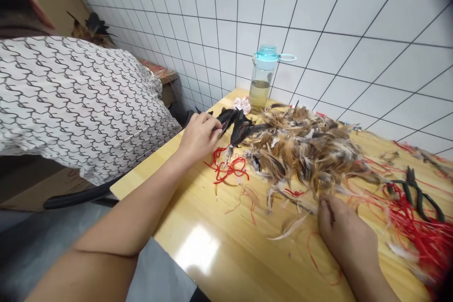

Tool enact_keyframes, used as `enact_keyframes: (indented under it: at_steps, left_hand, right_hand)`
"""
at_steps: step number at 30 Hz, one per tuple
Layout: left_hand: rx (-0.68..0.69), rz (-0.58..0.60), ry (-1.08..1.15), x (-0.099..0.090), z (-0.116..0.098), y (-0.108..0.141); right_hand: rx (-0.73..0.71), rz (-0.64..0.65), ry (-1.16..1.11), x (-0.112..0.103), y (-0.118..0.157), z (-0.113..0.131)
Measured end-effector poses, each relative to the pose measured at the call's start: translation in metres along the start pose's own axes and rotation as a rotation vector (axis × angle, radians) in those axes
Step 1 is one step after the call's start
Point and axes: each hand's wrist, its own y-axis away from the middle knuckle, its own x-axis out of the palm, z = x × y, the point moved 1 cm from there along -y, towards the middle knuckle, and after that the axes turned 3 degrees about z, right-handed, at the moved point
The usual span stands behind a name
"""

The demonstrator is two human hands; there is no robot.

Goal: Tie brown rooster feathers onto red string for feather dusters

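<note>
My left hand (201, 136) is at the far left edge of the table, its fingers curled onto black feathers (226, 118). Beside it lies a bundle of black feathers (240, 128) with red string (230, 170) trailing from its base. My right hand (347, 232) is at the near edge of a heap of brown and tan feathers (300, 141). Its thumb and fingers are pinched together on a feather; the fingertips are slightly blurred. A thin pale feather (290, 227) lies on the wood to the left of this hand.
A bottle with a blue lid (264, 78) stands at the back by a pink-white scrunchie (242, 104). Green-handled pliers (417, 196) and tangled red strings (424, 231) are on the right of the wooden table (226, 226). A person in a patterned shirt (78, 104) is at left. A tiled wall borders the back.
</note>
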Motion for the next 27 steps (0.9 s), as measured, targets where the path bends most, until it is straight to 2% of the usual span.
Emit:
enact_keyframes:
  at_steps: [4, 8, 11, 13, 15, 17, 19, 21, 23, 27]
  left_hand:
    - [0.127, 0.037, 0.112, 0.004, -0.020, 0.007]
    - [0.251, 0.218, 0.165, 0.029, -0.048, 0.014]
    - [0.236, 0.340, 0.061, 0.048, -0.063, 0.013]
    - [0.220, 0.379, 0.028, 0.051, -0.066, 0.009]
    - [0.175, 0.361, 0.051, 0.044, -0.065, 0.005]
    - [0.074, 0.289, 0.111, 0.031, -0.065, 0.003]
    - [-0.052, 0.226, 0.212, 0.017, -0.067, 0.003]
    - [-0.159, 0.226, 0.371, 0.010, -0.076, 0.007]
    - [-0.235, 0.280, 0.560, 0.010, -0.089, 0.013]
    - [-0.418, 0.374, 1.047, 0.027, -0.121, 0.024]
  right_hand:
    - [-0.010, -0.005, 0.019, -0.003, 0.000, 0.004]
    - [-0.045, -0.003, 0.030, -0.007, -0.001, 0.007]
    - [-0.064, 0.003, 0.024, -0.008, 0.000, 0.008]
    - [-0.075, 0.014, 0.011, -0.008, 0.000, 0.008]
    - [-0.084, 0.032, -0.007, -0.008, 0.000, 0.008]
    - [-0.095, 0.052, -0.028, -0.009, -0.001, 0.008]
    - [-0.112, 0.073, -0.051, -0.011, -0.002, 0.009]
    - [-0.127, 0.092, -0.073, -0.013, -0.003, 0.009]
    - [-0.134, 0.101, -0.094, -0.015, -0.003, 0.009]
    - [-0.157, 0.113, -0.132, -0.017, -0.002, 0.008]
